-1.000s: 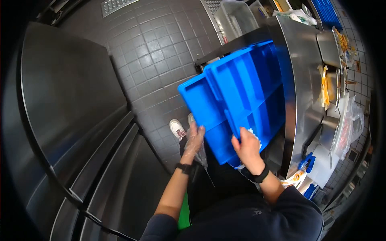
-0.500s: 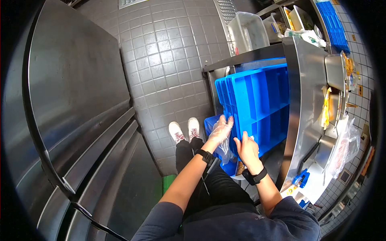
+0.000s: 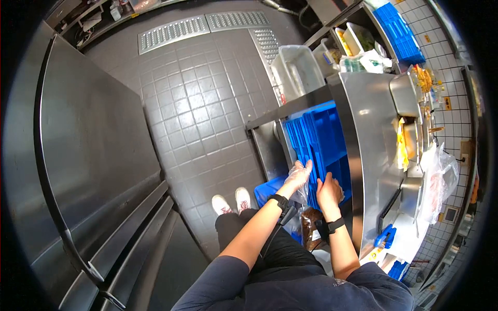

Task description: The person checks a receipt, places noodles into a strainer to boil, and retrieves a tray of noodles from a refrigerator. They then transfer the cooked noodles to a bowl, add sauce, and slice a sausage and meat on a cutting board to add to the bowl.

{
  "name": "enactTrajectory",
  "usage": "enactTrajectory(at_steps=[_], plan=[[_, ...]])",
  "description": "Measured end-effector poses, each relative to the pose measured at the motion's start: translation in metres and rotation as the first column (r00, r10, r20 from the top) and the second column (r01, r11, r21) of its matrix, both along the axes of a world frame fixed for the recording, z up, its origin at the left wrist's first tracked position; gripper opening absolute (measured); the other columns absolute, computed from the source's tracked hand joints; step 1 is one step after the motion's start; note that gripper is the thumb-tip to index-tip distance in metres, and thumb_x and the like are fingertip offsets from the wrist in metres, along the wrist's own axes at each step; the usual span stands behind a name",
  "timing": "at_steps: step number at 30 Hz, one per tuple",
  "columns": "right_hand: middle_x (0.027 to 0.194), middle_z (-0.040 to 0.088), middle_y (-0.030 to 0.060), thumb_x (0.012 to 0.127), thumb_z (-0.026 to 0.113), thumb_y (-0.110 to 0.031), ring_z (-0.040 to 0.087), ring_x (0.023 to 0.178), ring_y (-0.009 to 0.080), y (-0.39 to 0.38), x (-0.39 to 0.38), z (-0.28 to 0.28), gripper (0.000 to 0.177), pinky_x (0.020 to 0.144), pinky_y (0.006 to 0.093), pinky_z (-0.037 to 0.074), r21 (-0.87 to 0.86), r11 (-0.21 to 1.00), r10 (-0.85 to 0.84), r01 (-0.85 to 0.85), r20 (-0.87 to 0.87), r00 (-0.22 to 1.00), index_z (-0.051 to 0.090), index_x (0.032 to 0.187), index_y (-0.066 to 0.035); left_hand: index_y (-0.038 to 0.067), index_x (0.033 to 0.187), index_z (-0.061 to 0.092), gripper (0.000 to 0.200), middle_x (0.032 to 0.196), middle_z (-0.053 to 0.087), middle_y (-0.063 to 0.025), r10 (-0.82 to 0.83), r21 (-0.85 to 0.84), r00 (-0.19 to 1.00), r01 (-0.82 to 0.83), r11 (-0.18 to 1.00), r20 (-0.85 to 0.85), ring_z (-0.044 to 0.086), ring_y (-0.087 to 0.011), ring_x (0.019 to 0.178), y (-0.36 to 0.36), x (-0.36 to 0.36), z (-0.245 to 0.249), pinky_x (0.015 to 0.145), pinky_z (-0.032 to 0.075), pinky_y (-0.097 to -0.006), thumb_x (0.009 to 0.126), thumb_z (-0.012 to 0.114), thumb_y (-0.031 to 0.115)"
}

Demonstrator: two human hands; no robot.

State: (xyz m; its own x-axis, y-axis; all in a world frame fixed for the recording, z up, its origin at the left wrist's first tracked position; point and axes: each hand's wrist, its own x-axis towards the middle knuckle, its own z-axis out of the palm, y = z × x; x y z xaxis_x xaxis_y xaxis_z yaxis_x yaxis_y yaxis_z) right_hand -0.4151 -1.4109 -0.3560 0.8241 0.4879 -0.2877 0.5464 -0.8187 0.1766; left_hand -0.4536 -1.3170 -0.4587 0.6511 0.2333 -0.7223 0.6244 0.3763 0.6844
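Several blue divided crates [image 3: 328, 127] stand on edge, packed face to face, under the steel counter. My left hand [image 3: 298, 176], in a clear plastic glove, grips the near edges of the stack from the left. Beside it, my right hand [image 3: 329, 193] holds the near end of the crates, its thumb on the rim and its other fingers partly hidden. Below the hands are a clear bag with brown contents [image 3: 311, 225] and a blue bin [image 3: 270, 189].
The steel counter [image 3: 371, 150] overhangs the crates on the right, bearing a blue clip-like tool [image 3: 385, 237] and food pans. A clear plastic tub [image 3: 298, 70] stands beyond. Steel cabinets [image 3: 93, 129] line the left side of the tiled floor [image 3: 197, 140].
The crates have slid farther under the counter, with both hands following them. The view has shifted, showing more floor grating at the far end and more of the brown-filled bag.
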Motion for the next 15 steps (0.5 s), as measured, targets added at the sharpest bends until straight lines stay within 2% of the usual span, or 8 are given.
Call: enactTrajectory(at_steps=[2, 4, 6, 10, 11, 12, 14, 15], plan=[[0.085, 0.061, 0.0221, 0.087, 0.056, -0.025, 0.057, 0.085, 0.0409, -0.009, 0.011, -0.005, 0.031, 0.072, 0.0500, 0.046, -0.010, 0.998, 0.061, -0.061, 0.037, 0.997, 0.048, 0.102, 0.000, -0.007, 0.112, 0.046, 0.078, 0.113, 0.053, -0.0345, -0.002, 0.036, 1.000, 0.001, 0.999, 0.014, 0.049, -0.0442, 0.114, -0.011, 0.012, -0.012, 0.095, 0.039, -0.0469, 0.087, 0.033, 0.066], [0.088, 0.061, 0.0220, 0.087, 0.056, -0.026, 0.057, 0.089, 0.0404, -0.005, 0.015, -0.006, 0.034, 0.075, 0.0502, 0.046, -0.033, 0.999, 0.027, -0.026, 0.019, 0.999, 0.048, 0.105, 0.001, -0.007, 0.112, 0.047, 0.080, 0.115, 0.053, -0.0341, -0.015, 0.030, 1.000, 0.014, 0.999, 0.026, 0.048, -0.0436, 0.116, -0.004, 0.016, -0.009, 0.097, 0.037, -0.0468, 0.086, 0.032, 0.067], [0.092, 0.062, 0.0213, 0.087, 0.056, -0.028, 0.057, 0.091, 0.0393, -0.004, 0.012, -0.005, 0.036, 0.077, 0.0493, 0.046, -0.132, 0.989, -0.073, 0.069, -0.023, 0.997, 0.047, 0.107, 0.001, -0.007, 0.111, 0.049, 0.080, 0.115, 0.053, -0.0330, -0.097, 0.025, 0.995, 0.097, 0.995, -0.008, 0.048, -0.0432, 0.116, 0.003, 0.012, -0.005, 0.097, 0.038, -0.0464, 0.086, 0.033, 0.067], [0.094, 0.061, 0.0225, 0.087, 0.056, -0.028, 0.058, 0.091, 0.0387, -0.025, 0.014, -0.011, 0.036, 0.075, 0.0485, 0.047, -0.116, 0.989, -0.092, 0.086, -0.047, 0.995, 0.047, 0.108, 0.000, -0.003, 0.113, 0.053, 0.071, 0.111, 0.057, -0.0305, -0.033, 0.075, 0.999, 0.035, 0.997, -0.033, 0.053, -0.0415, 0.110, 0.042, -0.018, 0.039, 0.092, 0.041, -0.0465, 0.086, 0.041, 0.062], [0.096, 0.061, 0.0228, 0.089, 0.055, -0.026, 0.057, 0.093, 0.0391, -0.025, 0.017, -0.012, 0.037, 0.076, 0.0488, 0.046, -0.135, 0.985, -0.117, 0.104, -0.097, 0.988, 0.047, 0.112, 0.001, 0.000, 0.113, 0.054, 0.067, 0.108, 0.060, -0.0272, 0.022, 0.180, 1.000, -0.018, 0.983, -0.017, 0.055, -0.0402, 0.107, 0.048, -0.030, 0.037, 0.089, 0.043, -0.0467, 0.086, 0.044, 0.060], [0.096, 0.061, 0.0228, 0.089, 0.055, -0.026, 0.057, 0.093, 0.0391, -0.024, 0.019, -0.013, 0.037, 0.076, 0.0488, 0.046, -0.126, 0.986, -0.124, 0.110, -0.114, 0.986, 0.047, 0.112, 0.001, -0.001, 0.124, 0.049, 0.073, 0.117, 0.058, -0.0221, -0.025, 0.153, 1.000, 0.023, 0.988, 0.014, 0.055, -0.0320, 0.111, 0.065, -0.046, 0.043, 0.095, 0.041, -0.0397, 0.086, 0.043, 0.061], [0.096, 0.062, 0.0228, 0.090, 0.053, -0.024, 0.057, 0.095, 0.0401, -0.015, 0.015, -0.011, 0.034, 0.077, 0.0496, 0.046, -0.080, 0.971, -0.234, 0.226, -0.124, 0.964, 0.047, 0.112, 0.001, 0.001, 0.113, 0.055, 0.059, 0.095, 0.064, -0.0099, -0.011, 0.036, 1.000, 0.012, 0.999, -0.026, 0.060, -0.0206, 0.088, 0.106, -0.080, 0.084, 0.081, 0.045, -0.0331, 0.088, 0.049, 0.055], [0.098, 0.062, 0.0229, 0.090, 0.051, -0.021, 0.056, 0.099, 0.0410, -0.015, 0.016, -0.001, 0.030, 0.080, 0.0487, 0.046, -0.060, 0.971, -0.240, 0.233, -0.173, 0.955, 0.047, 0.112, 0.000, 0.003, 0.108, 0.056, 0.053, 0.086, 0.060, -0.0045, 0.116, -0.032, 0.993, -0.115, 0.993, 0.037, 0.055, -0.0153, 0.080, 0.113, -0.096, 0.097, 0.075, 0.044, -0.0296, 0.088, 0.052, 0.052]])
